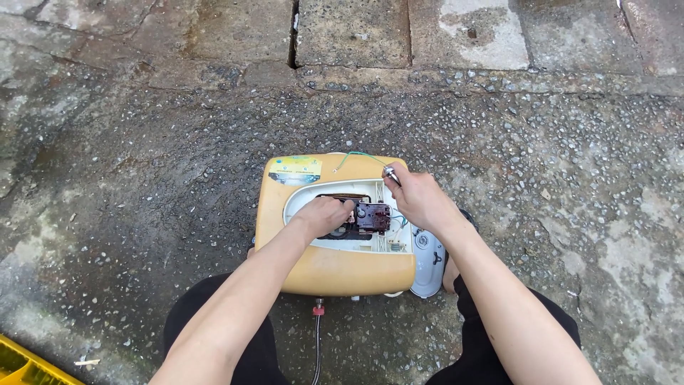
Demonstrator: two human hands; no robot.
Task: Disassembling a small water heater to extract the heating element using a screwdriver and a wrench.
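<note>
So we've got one yellow water heater [335, 267]; left hand [324, 214] fingers curled inside on its thermostat [373, 216], right hand [420, 199] pinching a screwdriver [391, 174].

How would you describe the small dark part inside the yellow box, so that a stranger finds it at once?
On the wet concrete ground lies a yellow appliance casing with a white opened recess. In that recess, between the left hand and the right hand, sits a dark brown blocky component. It is the only dark piece against the white.
</note>
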